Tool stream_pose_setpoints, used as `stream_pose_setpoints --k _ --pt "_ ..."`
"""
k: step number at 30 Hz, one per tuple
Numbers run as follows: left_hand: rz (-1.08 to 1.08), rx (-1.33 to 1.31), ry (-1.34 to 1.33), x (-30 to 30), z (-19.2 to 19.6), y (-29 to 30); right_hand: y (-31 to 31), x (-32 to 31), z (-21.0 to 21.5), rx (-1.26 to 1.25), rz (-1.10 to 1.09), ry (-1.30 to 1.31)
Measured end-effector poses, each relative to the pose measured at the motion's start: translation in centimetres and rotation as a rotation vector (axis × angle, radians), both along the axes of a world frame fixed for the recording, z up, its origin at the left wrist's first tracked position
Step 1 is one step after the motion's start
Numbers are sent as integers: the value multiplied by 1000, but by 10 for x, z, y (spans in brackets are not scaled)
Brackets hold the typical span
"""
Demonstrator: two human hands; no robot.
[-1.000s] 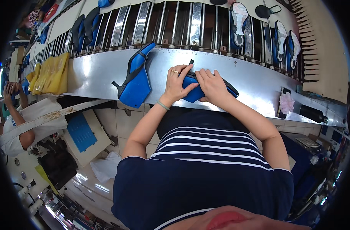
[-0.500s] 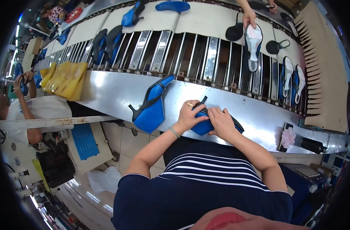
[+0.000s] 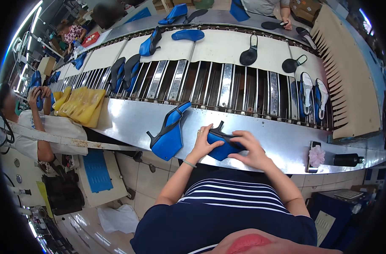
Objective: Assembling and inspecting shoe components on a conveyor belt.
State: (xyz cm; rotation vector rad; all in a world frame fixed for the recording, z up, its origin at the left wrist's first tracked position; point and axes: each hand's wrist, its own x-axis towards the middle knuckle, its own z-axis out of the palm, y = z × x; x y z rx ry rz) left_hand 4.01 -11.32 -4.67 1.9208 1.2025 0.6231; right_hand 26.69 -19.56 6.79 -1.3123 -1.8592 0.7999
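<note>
A blue heeled sandal (image 3: 219, 152) with a black strap and thin black heel is between my hands at the near edge of the metal ledge, its heel pointing away from me. My left hand (image 3: 202, 144) grips its left side, thumb across the blue part. On its right side my right hand (image 3: 255, 153) holds it between thumb and fingers; that hand is slightly blurred. Part of the shoe is hidden behind my fingers. Left of my hands, a matching blue sandal (image 3: 168, 142) lies on the ledge, touched by neither hand.
Beyond the metal ledge (image 3: 125, 118) runs a roller conveyor (image 3: 227, 86) bearing several shoes on pale sheets. Yellow plastic (image 3: 84, 103) lies at left, near a co-worker. A black bottle (image 3: 348, 160) and a pink flower ornament (image 3: 316, 155) are at right. Bristly brown strips border a board (image 3: 349, 80).
My right hand has shifted its grip, its fingers now more open around the sandal. A co-worker's hand and the white-lined shoe it held over the conveyor are gone from there. The view has shifted.
</note>
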Motion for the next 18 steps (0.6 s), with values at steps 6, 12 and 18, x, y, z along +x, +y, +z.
stream_pose_setpoints --k 6,12,18 --pt "-108 -106 -36 -18 2 9 -25 58 164 206 203 987" --pt "-27 165 -84 -17 -9 -13 -92 97 252 605 929 1039" --pt "-26 232 -81 -5 -7 -15 -110 93 284 534 1074 758"
